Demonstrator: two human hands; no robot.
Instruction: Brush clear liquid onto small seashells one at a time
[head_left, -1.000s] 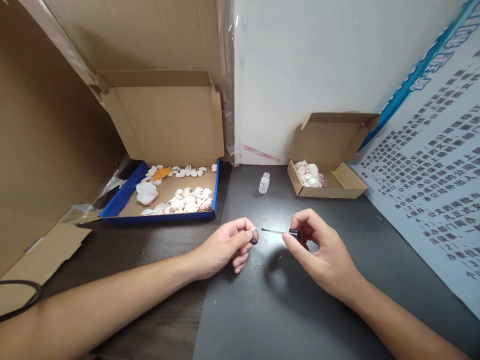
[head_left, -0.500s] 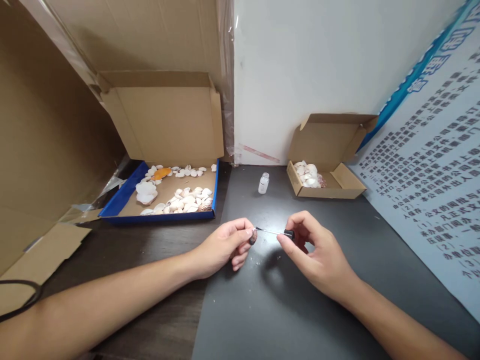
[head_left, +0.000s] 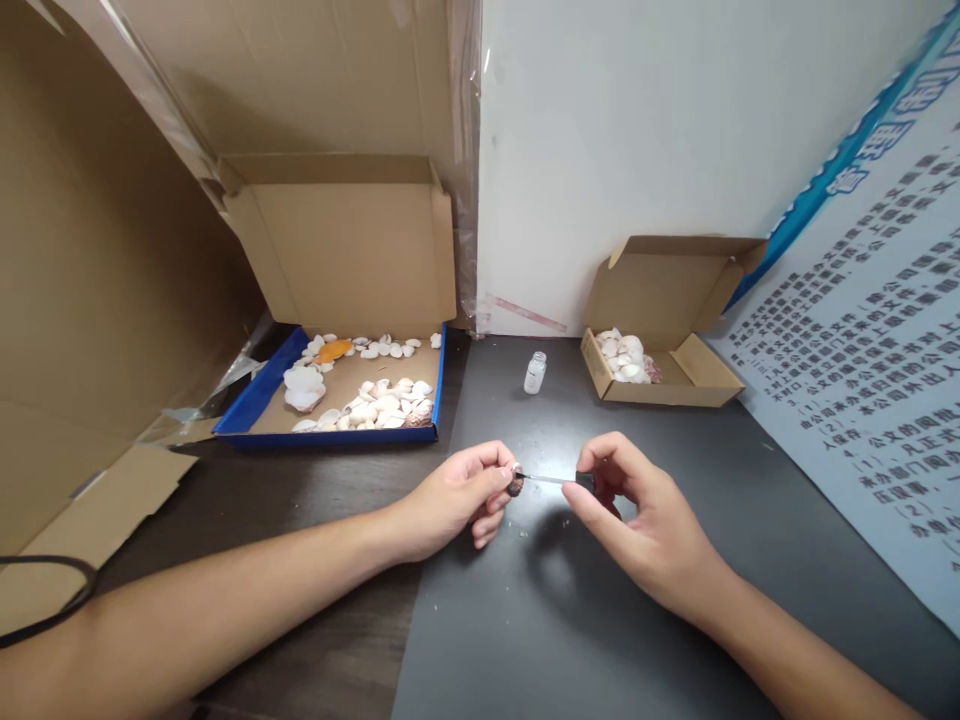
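One brown shell (head_left: 516, 488) sits mid-scene above the grey mat (head_left: 495, 640), pinched between thumb and fingers of the left hand (head_left: 463, 495). It looks light, stiff and ridged, probably brittle at its edge, so a gentle hold by the rim should suit it. The right hand (head_left: 637, 512) grasps a brush (head_left: 546, 479) by its black cap (head_left: 585, 482), the thin stem's dark tip at the shell. Beyond stands a translucent bottle (head_left: 535, 375); smooth pale shells (head_left: 367, 411) lie in the cardboard box (head_left: 337, 437), far left.
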